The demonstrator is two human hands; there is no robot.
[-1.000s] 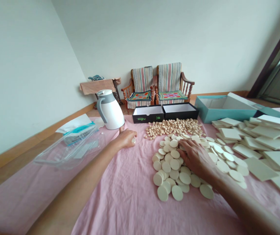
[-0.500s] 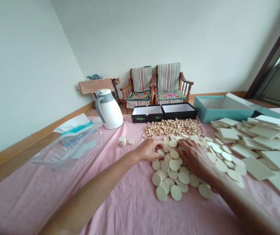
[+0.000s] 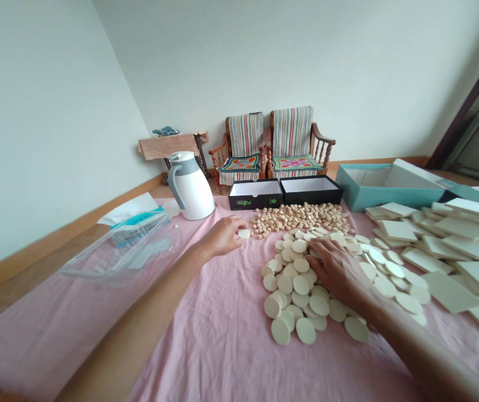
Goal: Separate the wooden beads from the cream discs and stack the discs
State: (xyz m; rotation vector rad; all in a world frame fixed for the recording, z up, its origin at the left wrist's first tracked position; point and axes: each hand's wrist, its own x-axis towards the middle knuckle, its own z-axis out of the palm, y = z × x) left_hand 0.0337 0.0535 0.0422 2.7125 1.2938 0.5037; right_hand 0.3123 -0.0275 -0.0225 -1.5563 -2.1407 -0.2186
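Observation:
My left hand (image 3: 223, 237) is just above the pink cloth, left of a pile of pale round discs (image 3: 301, 285). Its fingers curl around one pale disc (image 3: 243, 234) at the fingertips. Behind this hand the small stack of discs seen earlier is hidden. On the upper part of the pile rests my right hand (image 3: 335, 268), fingers stretched out and touching the discs, none plainly gripped.
Small round wooden pieces (image 3: 302, 216) lie beyond the discs, before two black boxes (image 3: 256, 202). Pale square tiles (image 3: 457, 240) and a teal box (image 3: 390, 192) are on the right. A white jug (image 3: 197, 192) and clear plastic packaging (image 3: 114, 257) stand left.
My left hand has moved left from the disc pile to where the small stack and single disc lay, a disc now at its fingertips. My right hand stays on the pile.

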